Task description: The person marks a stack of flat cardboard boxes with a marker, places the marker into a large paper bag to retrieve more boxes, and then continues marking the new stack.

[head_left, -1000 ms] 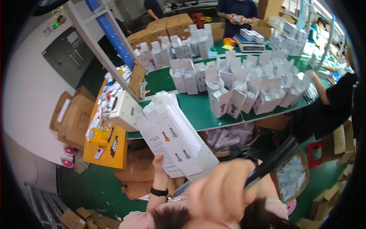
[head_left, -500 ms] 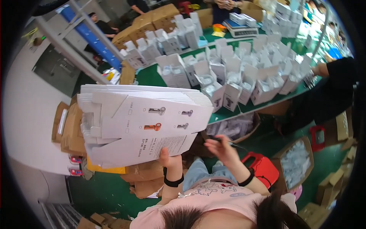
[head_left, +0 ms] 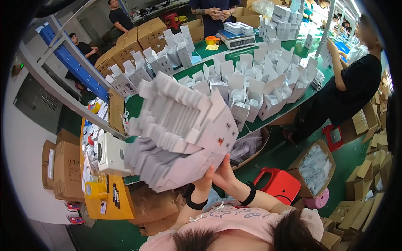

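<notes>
A thick stack of flat, unfolded white cartons (head_left: 205, 157) is held up in front of me, tilted, its layered edges fanned out toward the left. Small pictures of a device are printed on the front carton. My left hand (head_left: 204, 180) grips the lower edge of the stack, its fingers partly hidden behind the cardboard. Right beside it, my right hand (head_left: 225, 172) is closed on the lower right corner, thumb up against the front. Beyond the stack, rows of open white boxes (head_left: 268, 102) with clear-wrapped contents stand on the green table (head_left: 260, 122).
A scale (head_left: 236, 39) and an orange tape roll (head_left: 212, 40) are at the table's back. One person (head_left: 351, 79) stands at the right, another (head_left: 214, 14) across the table. A red stool (head_left: 278, 186) and a carton of plastic-wrapped items (head_left: 314, 169) are at the lower right; an orange-topped table (head_left: 121, 201) is left.
My right hand has come in and taken hold of the stack beside my left. The stack has turned and tilted, showing its layered edges. The view has shifted, revealing more of the left table.
</notes>
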Demonstrator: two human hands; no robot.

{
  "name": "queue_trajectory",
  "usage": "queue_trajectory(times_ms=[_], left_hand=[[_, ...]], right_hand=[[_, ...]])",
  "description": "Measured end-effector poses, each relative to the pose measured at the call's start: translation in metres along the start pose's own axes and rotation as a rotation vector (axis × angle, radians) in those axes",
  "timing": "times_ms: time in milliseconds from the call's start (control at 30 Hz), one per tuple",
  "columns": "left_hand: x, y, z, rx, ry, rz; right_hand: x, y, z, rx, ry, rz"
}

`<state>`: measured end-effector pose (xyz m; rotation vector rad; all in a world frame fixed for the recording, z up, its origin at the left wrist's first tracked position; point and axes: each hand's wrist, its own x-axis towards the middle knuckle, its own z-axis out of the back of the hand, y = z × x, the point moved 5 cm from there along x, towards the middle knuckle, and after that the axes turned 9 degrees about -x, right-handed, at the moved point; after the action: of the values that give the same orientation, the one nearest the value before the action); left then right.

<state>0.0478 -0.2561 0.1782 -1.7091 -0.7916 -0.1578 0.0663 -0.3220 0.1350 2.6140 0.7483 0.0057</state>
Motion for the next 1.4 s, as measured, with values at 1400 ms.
queue_trajectory(times_ms=[1400], left_hand=[[-0.016, 0.049, 0.172, -0.705, 0.263, 1.170]], right_hand=[[0.087, 0.095, -0.021, -1.308, 0.066, -0.158]])
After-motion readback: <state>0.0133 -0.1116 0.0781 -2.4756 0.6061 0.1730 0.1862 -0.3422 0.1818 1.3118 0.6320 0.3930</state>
